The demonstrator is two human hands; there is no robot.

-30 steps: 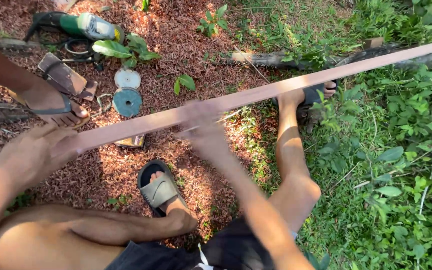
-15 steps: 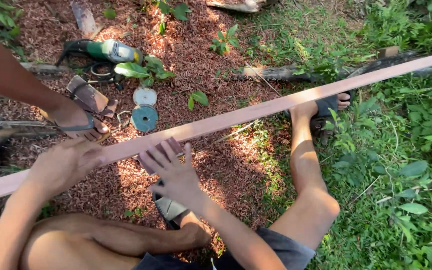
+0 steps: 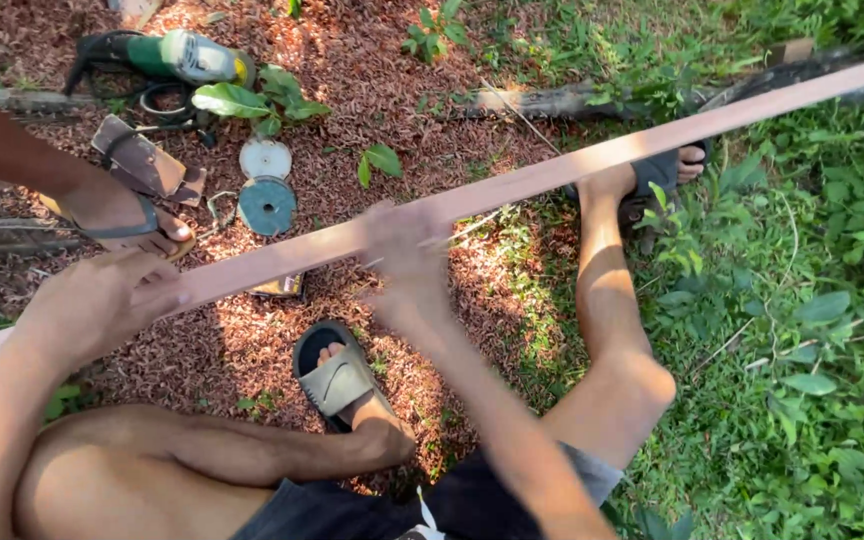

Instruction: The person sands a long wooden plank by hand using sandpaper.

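A long pale wooden plank [image 3: 572,165] slants across the view from lower left to upper right. My left hand [image 3: 102,300] rests on its lower left part, fingers curled over the edge. Near the plank's middle, my right hand [image 3: 407,260] is blurred with motion and lies on the wood. My right foot in a dark sandal [image 3: 657,175] sits under the plank at the right. My left foot in a grey slide sandal [image 3: 337,375] stands on the reddish mulch below it.
A green angle grinder [image 3: 177,55] with its cord lies at the top left. Two round discs [image 3: 267,190] lie on the mulch. Another person's sandalled foot [image 3: 122,220] stands at the left. Grass and leafy plants [image 3: 812,330] cover the right side.
My right hand slid up the plank from below its edge onto its middle. The view shifted slightly, and the plank sits a little higher on the left.
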